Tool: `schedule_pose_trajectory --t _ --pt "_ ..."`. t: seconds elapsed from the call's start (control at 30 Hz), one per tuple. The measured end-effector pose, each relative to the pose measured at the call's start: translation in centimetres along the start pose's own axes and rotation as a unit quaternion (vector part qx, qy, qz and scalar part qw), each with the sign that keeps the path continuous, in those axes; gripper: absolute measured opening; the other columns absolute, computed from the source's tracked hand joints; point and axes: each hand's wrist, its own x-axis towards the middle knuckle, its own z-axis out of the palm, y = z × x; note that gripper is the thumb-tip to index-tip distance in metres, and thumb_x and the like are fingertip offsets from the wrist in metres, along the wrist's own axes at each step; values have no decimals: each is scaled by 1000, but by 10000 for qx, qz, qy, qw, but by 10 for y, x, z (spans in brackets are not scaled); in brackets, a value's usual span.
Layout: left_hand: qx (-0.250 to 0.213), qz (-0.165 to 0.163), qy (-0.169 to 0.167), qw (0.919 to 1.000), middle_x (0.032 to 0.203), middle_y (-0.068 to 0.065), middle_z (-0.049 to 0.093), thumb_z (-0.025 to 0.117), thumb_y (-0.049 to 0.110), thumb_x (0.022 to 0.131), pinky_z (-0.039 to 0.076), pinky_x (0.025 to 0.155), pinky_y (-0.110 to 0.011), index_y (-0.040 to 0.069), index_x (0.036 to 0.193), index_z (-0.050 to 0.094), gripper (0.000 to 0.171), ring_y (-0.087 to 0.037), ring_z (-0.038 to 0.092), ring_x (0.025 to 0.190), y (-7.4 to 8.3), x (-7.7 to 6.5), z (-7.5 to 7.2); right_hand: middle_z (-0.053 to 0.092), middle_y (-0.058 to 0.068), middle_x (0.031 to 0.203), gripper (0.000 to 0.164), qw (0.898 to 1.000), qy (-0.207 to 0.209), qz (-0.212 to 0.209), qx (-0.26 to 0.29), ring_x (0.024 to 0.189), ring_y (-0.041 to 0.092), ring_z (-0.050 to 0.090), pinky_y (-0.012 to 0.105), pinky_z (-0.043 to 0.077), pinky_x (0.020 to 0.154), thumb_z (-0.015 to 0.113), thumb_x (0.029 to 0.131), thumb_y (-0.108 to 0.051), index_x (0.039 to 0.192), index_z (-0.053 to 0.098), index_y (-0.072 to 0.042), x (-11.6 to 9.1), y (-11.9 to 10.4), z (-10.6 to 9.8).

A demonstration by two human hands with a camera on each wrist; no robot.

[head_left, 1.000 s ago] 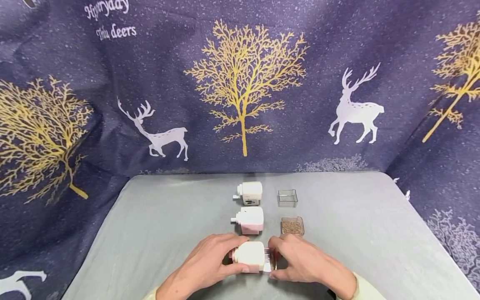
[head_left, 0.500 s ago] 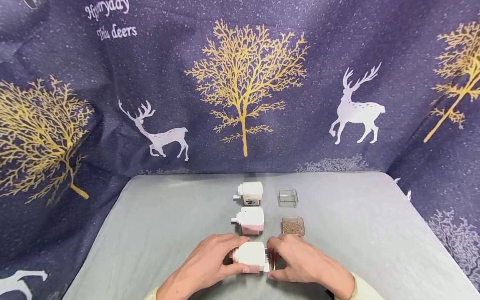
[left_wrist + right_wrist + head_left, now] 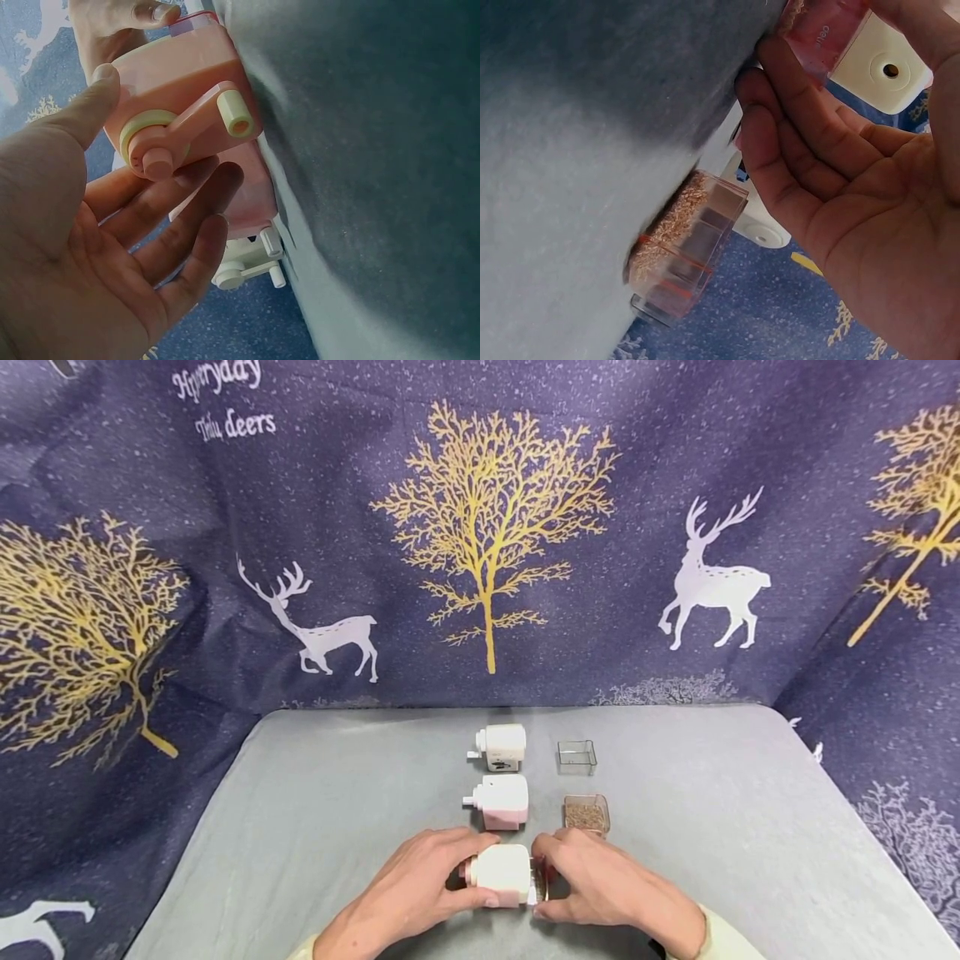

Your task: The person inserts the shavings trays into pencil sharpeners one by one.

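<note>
My left hand holds the nearest crank pencil sharpener, cream on top and pink below, thumb on the near side and fingers on the far side. Its pink crank with a yellow knob faces my palm in the left wrist view. At the sharpener's right end, my right hand pinches a clear reddish shavings drawer, which sits partly inside the body. Some shavings show in this drawer. The sharpener's round pencil hole shows in the right wrist view.
Behind stand a white-and-pink sharpener and a white sharpener, cranks to the left. Right of them lie a clear drawer full of shavings and a clear drawer on the grey table. A patterned blue cloth hangs behind.
My right hand has shifted slightly left, and the drawer has slid further into the sharpener. My left hand keeps its hold in the same place.
</note>
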Motion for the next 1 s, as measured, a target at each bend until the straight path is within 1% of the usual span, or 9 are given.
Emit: schedule_pose_trajectory --t 0.17,0.33,0.5,0.63,0.77,0.9,1.0 --pt "-42 61 36 10000 115 16 61 61 64 83 52 80 -36 27 134 59 63 -1 57 95 -1 0 0 51 -14 76 44 10000 -22 -7 7 62 0 44 16 38 50 79 73 -49 96 61 -16 1 0 0" --pt "-3 125 92 9999 112 16 61 60 64 84 51 79 -36 25 132 61 62 0 56 93 -2 0 0 50 -14 74 43 9999 45 -130 62 61 0 44 15 37 49 80 72 -47 95 61 -17 2 1 0" --pt "-35 109 42 9999 112 16 61 59 64 84 51 79 -36 25 132 61 62 0 56 91 -2 1 -1 50 -15 73 41 9996 41 -209 161 61 -2 45 14 38 51 80 73 -46 95 60 -18 3 1 0" --pt "-81 89 5 9999 113 16 61 59 64 84 51 79 -36 26 133 60 62 0 56 92 -2 1 -1 51 -17 74 40 9995 -33 -184 255 62 -2 46 15 39 52 80 74 -46 95 60 -19 4 1 -1" --pt "-68 143 67 9999 113 17 61 60 63 84 51 78 -35 27 132 60 60 1 56 91 -2 1 0 50 -17 74 40 9998 -59 -139 162 63 -1 45 16 39 52 79 74 -47 94 59 -19 5 -1 -1" --pt "-52 231 157 9996 112 17 61 61 62 84 51 78 -34 27 132 60 59 2 56 91 -1 1 0 48 -15 73 41 9999 -31 -133 33 61 0 44 16 37 49 79 73 -48 93 58 -19 6 -2 0" --pt "-61 237 169 9996 112 17 61 61 62 84 51 77 -34 27 132 60 59 1 56 90 -1 0 0 46 -15 72 42 9999 -54 -114 1 60 1 43 16 36 47 79 73 -49 93 57 -19 7 -2 0"
